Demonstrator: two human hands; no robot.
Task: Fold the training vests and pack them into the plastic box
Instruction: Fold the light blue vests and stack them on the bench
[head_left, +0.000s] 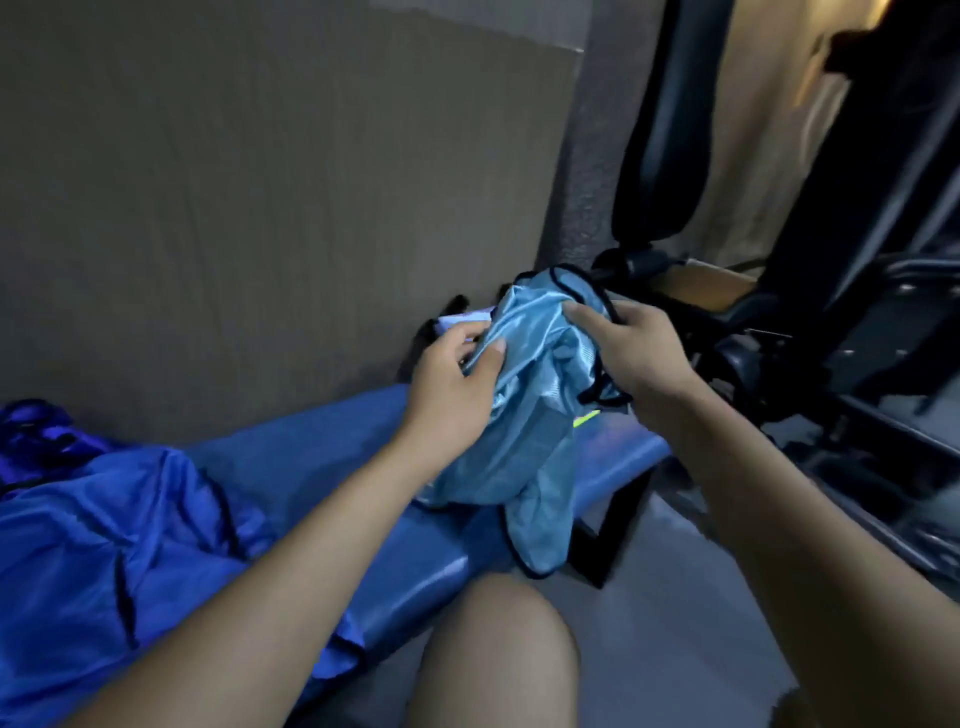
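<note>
A light blue training vest with black trim hangs crumpled above the right end of a blue bench. My left hand pinches its left side between thumb and fingers. My right hand grips its upper right edge near the black trim. The vest's lower part droops over the bench's front edge. A pile of darker blue vests lies on the bench at the left. A pale box-like thing shows just behind my left hand, mostly hidden.
A cardboard sheet leans against the wall behind the bench. Black gym equipment with padded parts stands close on the right. My bare knee is at the bottom centre, over grey floor.
</note>
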